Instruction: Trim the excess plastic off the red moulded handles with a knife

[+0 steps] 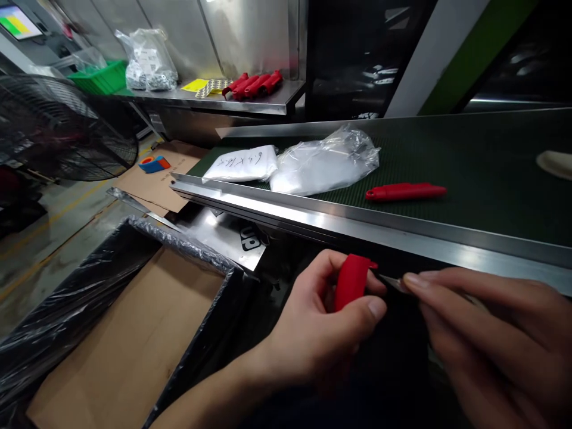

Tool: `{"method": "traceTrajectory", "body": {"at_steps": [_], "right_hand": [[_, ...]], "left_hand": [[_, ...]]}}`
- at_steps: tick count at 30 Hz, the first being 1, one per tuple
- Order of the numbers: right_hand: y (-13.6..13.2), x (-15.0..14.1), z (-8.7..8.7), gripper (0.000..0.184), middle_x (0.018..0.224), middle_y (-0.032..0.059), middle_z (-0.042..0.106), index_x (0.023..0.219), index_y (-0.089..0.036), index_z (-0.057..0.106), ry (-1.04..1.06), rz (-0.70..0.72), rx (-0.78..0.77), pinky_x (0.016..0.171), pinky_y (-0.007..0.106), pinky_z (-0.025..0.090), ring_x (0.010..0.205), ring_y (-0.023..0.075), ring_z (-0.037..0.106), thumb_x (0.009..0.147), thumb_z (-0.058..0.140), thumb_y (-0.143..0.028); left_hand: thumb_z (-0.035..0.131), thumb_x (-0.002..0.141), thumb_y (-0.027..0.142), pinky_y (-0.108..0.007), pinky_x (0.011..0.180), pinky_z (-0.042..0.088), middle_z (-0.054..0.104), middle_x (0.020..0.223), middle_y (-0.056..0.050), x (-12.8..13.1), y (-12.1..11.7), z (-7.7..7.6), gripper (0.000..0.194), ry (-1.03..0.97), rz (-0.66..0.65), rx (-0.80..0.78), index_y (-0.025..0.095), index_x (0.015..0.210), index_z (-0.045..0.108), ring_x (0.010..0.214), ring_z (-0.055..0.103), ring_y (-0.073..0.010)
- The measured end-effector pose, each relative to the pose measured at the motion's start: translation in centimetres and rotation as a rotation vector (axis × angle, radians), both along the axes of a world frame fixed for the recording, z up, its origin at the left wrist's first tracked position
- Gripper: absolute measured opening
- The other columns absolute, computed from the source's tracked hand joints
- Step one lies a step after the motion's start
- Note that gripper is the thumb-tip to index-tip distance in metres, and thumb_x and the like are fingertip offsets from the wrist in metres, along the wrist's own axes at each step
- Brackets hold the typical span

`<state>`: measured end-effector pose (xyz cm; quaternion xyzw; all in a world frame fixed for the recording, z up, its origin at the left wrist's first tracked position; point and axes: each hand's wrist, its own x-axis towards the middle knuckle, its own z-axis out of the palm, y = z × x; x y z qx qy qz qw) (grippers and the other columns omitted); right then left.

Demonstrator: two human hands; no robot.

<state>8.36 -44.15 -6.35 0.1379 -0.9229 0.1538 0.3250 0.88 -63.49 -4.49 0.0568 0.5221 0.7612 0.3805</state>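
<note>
My left hand (313,322) is closed around a red plastic part (351,283), a curved shell-like piece with a small nub at its upper right. Its lower end is hidden by my fingers. In a pinch, my right hand (496,333) grips a thin pointed blade (393,282), whose tip lies close to the nub; whether they touch I cannot tell. The blade's handle is mostly covered by my fingers. Beyond my hands, a long red plastic part (406,192) lies on the dark green conveyor belt (482,173).
The conveyor's metal rail (313,214) runs just past my hands. White plastic bags (326,161) lie on the belt. Several red parts (254,85) rest on a metal table at the back. A plastic-lined box (120,333) stands at left, near a fan (62,128).
</note>
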Motion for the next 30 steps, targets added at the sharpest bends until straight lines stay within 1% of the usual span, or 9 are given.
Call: {"method": "traceTrajectory", "body": {"at_steps": [2, 4, 12, 16, 18, 19, 23, 25, 30], "right_hand": [[0.1, -0.2, 0.3, 0.054, 0.117, 0.0070, 0.064, 0.143, -0.035, 0.049, 0.020, 0.066, 0.048, 0.074, 0.035, 0.055, 0.088, 0.0211, 0.066, 0.091, 0.057, -0.023], [0.1, -0.2, 0.5, 0.056, 0.118, 0.0071, 0.064, 0.143, -0.033, 0.048, 0.019, 0.061, 0.062, 0.074, 0.036, 0.055, 0.090, 0.0211, 0.066, 0.090, 0.056, -0.019], [0.3, -0.3, 0.4, 0.055, 0.119, 0.0086, 0.063, 0.141, -0.027, 0.052, 0.027, 0.105, 0.116, 0.076, 0.035, 0.052, 0.093, 0.0216, 0.064, 0.088, 0.060, -0.017], [1.2, -0.5, 0.0, 0.054, 0.119, 0.0081, 0.064, 0.141, -0.029, 0.052, 0.027, -0.006, 0.109, 0.078, 0.038, 0.049, 0.093, 0.0239, 0.064, 0.089, 0.060, -0.018], [1.7, -0.6, -0.2, 0.052, 0.117, 0.0062, 0.065, 0.139, -0.034, 0.053, 0.030, -0.087, 0.043, 0.077, 0.038, 0.049, 0.091, 0.0238, 0.064, 0.090, 0.059, -0.019], [1.9, -0.5, -0.3, 0.051, 0.115, 0.0057, 0.065, 0.138, -0.035, 0.054, 0.028, -0.084, 0.009, 0.075, 0.038, 0.049, 0.090, 0.0231, 0.064, 0.090, 0.059, -0.020], [1.2, 0.1, -0.4, 0.052, 0.119, 0.0083, 0.062, 0.140, -0.030, 0.052, 0.003, 0.066, -0.040, 0.076, 0.036, 0.051, 0.094, 0.0223, 0.064, 0.090, 0.059, -0.019], [0.5, 0.4, -0.4, 0.054, 0.123, 0.0085, 0.059, 0.142, -0.029, 0.050, 0.019, 0.087, -0.037, 0.079, 0.035, 0.051, 0.098, 0.0218, 0.063, 0.090, 0.059, -0.016], [-0.6, 0.3, -0.2, 0.055, 0.122, 0.0090, 0.059, 0.142, -0.025, 0.051, 0.018, 0.122, -0.027, 0.083, 0.033, 0.052, 0.100, 0.0203, 0.062, 0.089, 0.060, -0.012]], "left_hand": [[0.073, 0.082, 0.033, -0.013, 0.045, 0.036, 0.050, 0.069, 0.004, 0.4, -0.2, 0.1, 0.027, -0.001, -0.001, 0.000, 0.019, 0.098, 0.056, 0.050, 0.042, -0.0022], [0.073, 0.083, 0.033, -0.013, 0.045, 0.035, 0.050, 0.066, 0.005, 0.6, -0.3, 0.3, 0.027, -0.004, -0.003, 0.007, 0.018, 0.098, 0.056, 0.049, 0.041, -0.0023], [0.072, 0.083, 0.035, -0.013, 0.043, 0.034, 0.049, 0.068, 0.005, 0.7, 0.0, 0.3, 0.029, -0.064, -0.014, 0.042, 0.018, 0.097, 0.053, 0.048, 0.040, -0.0021], [0.071, 0.083, 0.032, -0.012, 0.039, 0.037, 0.056, 0.078, 0.002, 1.0, 0.2, 0.2, 0.027, -0.124, -0.052, 0.118, 0.018, 0.096, 0.052, 0.044, 0.043, -0.0012], [0.073, 0.080, 0.030, -0.011, 0.038, 0.038, 0.059, 0.087, 0.000, 1.2, 0.2, 0.2, 0.029, -0.168, -0.065, 0.195, 0.018, 0.095, 0.051, 0.046, 0.045, -0.0009], [0.074, 0.079, 0.030, -0.010, 0.037, 0.038, 0.060, 0.089, -0.001, 1.2, 0.3, 0.1, 0.031, -0.185, -0.067, 0.221, 0.018, 0.095, 0.051, 0.047, 0.046, -0.0011], [0.065, 0.084, 0.035, -0.013, 0.034, 0.038, 0.055, 0.064, 0.002, 0.9, 0.2, -0.5, 0.024, -0.251, -0.130, 0.258, 0.017, 0.095, 0.052, 0.039, 0.043, -0.0048], [0.060, 0.087, 0.038, -0.014, 0.034, 0.038, 0.049, 0.056, 0.003, 0.6, 0.2, -0.8, 0.022, -0.281, -0.197, 0.294, 0.017, 0.093, 0.055, 0.039, 0.041, -0.0068], [0.057, 0.087, 0.041, -0.015, 0.034, 0.036, 0.047, 0.063, 0.001, -0.1, 0.1, -1.0, 0.026, -0.335, -0.297, 0.396, 0.015, 0.091, 0.059, 0.043, 0.041, -0.0069]]}}
